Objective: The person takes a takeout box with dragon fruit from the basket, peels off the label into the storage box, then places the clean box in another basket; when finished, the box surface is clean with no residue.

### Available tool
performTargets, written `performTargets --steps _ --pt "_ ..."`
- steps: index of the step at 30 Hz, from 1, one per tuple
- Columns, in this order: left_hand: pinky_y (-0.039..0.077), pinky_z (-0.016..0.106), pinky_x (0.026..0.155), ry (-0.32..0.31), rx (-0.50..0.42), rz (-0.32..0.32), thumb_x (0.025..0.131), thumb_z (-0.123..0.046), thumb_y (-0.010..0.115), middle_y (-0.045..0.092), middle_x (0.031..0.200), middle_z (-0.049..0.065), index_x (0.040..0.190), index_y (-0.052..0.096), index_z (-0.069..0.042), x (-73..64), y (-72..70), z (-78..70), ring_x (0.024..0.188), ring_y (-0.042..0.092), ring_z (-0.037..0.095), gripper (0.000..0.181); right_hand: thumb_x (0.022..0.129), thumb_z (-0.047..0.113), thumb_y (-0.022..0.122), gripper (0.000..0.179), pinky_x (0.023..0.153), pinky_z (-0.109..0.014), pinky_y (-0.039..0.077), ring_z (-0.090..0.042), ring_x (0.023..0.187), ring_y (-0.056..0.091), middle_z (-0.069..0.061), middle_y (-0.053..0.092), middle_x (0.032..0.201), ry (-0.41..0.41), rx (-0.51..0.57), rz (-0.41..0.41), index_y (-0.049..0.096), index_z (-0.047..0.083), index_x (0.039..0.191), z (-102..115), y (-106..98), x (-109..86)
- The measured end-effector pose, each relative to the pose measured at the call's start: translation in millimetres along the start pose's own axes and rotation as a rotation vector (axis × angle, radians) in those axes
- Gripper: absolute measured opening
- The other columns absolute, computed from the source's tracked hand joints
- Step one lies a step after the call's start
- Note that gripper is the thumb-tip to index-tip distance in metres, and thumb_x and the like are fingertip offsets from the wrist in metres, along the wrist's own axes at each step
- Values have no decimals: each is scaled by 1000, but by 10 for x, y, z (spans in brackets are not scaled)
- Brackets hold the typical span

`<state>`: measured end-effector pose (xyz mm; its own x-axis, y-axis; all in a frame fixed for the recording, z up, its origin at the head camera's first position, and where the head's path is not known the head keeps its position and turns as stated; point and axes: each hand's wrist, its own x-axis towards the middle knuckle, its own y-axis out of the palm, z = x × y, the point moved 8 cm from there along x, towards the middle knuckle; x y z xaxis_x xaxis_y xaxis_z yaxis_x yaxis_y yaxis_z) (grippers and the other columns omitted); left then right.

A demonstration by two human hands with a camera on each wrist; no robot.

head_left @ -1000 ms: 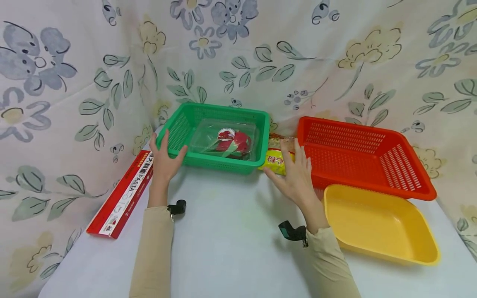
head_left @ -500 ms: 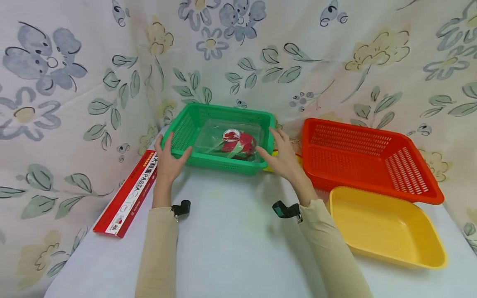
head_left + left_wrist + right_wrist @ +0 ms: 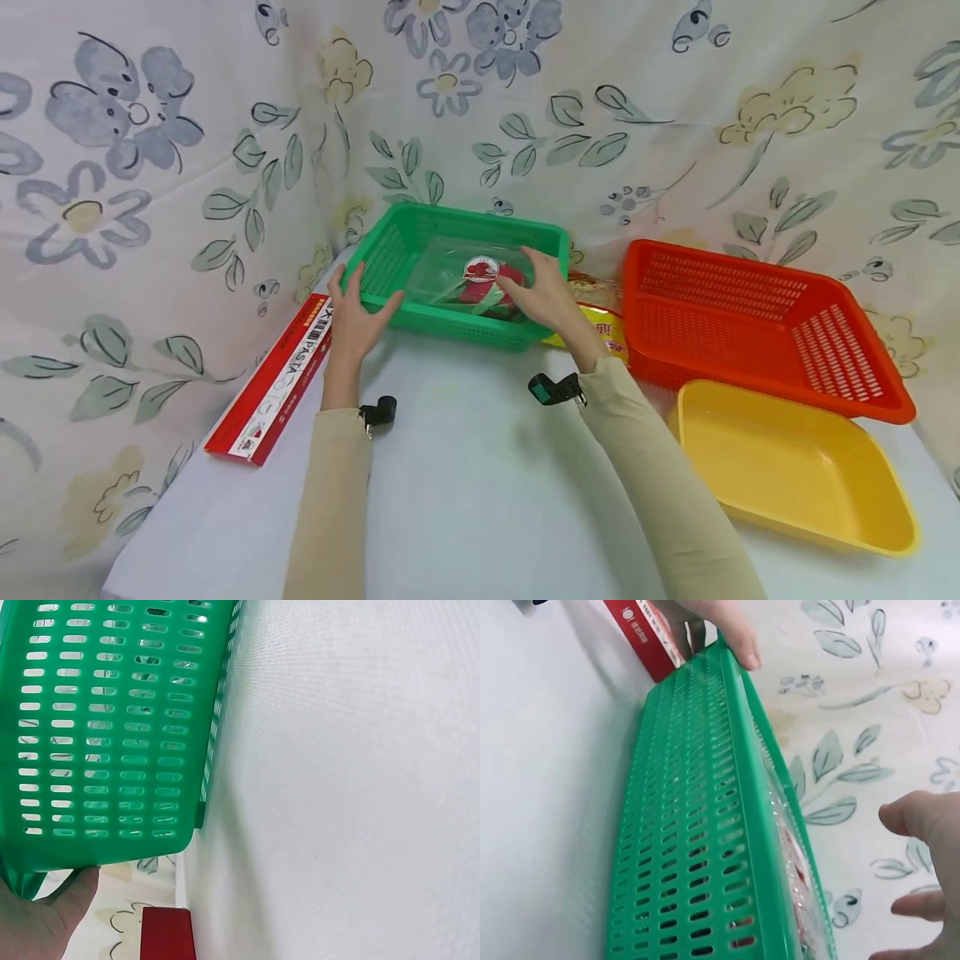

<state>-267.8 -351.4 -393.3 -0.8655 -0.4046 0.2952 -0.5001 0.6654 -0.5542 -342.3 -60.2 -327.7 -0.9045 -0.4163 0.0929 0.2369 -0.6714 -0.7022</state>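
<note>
Head view: right hand (image 3: 553, 293), fingers spread, has come in over clear box (image 3: 457, 271), inside green basket (image 3: 468, 327) near back edge of counter (image 3: 457, 433); apparently reaching. Left hand (image 3: 356, 323) loosely spread at basket's left front corner.

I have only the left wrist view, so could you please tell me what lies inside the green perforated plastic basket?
Observer: A clear plastic box with a round red-and-white label lies in the green perforated plastic basket.
Operator: Thank you; and what is the red thing at the bottom of my picture?
Observer: It is part of a long red cardboard box printed with the word PASTA.
Operator: And where is the right hand, please?
Observer: It is over the right end of the green basket in the head view, its fingers spread.
</note>
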Motion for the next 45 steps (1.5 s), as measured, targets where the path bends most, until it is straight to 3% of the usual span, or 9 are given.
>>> performTargets --steps 10,13,20,24,26,34,39,42,45 --pt "28 62 110 0 -16 -8 86 -55 67 6 162 4 156 29 -19 -3 19 -21 145 18 33 88 94 37 62 78 112 -54 31 -34 144 22 -20 26 157 49 -21 -13 26 2 154 21 131 99" --pt "27 62 110 1 -19 -14 86 -55 67 6 162 5 156 29 -19 -4 3 -21 145 19 33 88 94 31 64 74 112 -54 31 -35 145 21 -21 25 156 29 -19 -28 29 2 153 55 159 129" --pt "28 63 109 7 -1 -13 86 -55 67 5 162 6 156 30 -19 -3 -36 -19 145 19 35 87 91 13 62 63 102 -51 42 -39 140 31 -25 18 157 16 28 -8 38 2 149 59 240 184" --pt "28 62 110 11 5 -11 86 -55 67 5 162 6 156 31 -18 -9 -28 -12 145 19 35 87 91 11 62 61 106 -50 38 -35 145 22 -24 26 154 40 63 -28 40 -1 147 -11 238 189" --pt "28 62 110 13 6 -12 85 -55 67 6 162 6 155 31 -17 -12 -24 -11 145 19 35 87 92 12 62 61 106 -49 37 -34 142 24 -24 29 152 84 94 -44 39 -1 147 -74 239 194" --pt "29 61 109 2 16 -18 85 -56 67 6 162 5 155 32 -18 -17 -51 13 145 20 35 87 94 19 60 59 88 -43 41 -32 118 37 -22 28 149 321 262 -84 40 8 148 -207 337 206" --pt "29 61 109 16 7 -22 85 -54 68 6 162 5 155 32 -17 -8 -47 18 144 21 35 87 98 15 54 49 77 -36 41 -21 87 45 -15 36 152 366 354 -119 45 11 146 -264 350 214" --pt "29 61 109 27 -2 -20 85 -54 68 6 162 5 155 32 -16 -2 -33 8 144 21 35 87 99 11 49 43 66 -33 40 -15 58 38 -12 35 153 389 431 -155 51 12 143 -311 325 210" --pt "28 61 110 25 -16 -29 85 -54 68 7 162 5 154 34 -15 -9 -30 -15 144 21 35 87 100 10 48 42 61 -29 40 -10 52 35 -10 34 155 414 476 -168 54 14 141 -345 304 200"
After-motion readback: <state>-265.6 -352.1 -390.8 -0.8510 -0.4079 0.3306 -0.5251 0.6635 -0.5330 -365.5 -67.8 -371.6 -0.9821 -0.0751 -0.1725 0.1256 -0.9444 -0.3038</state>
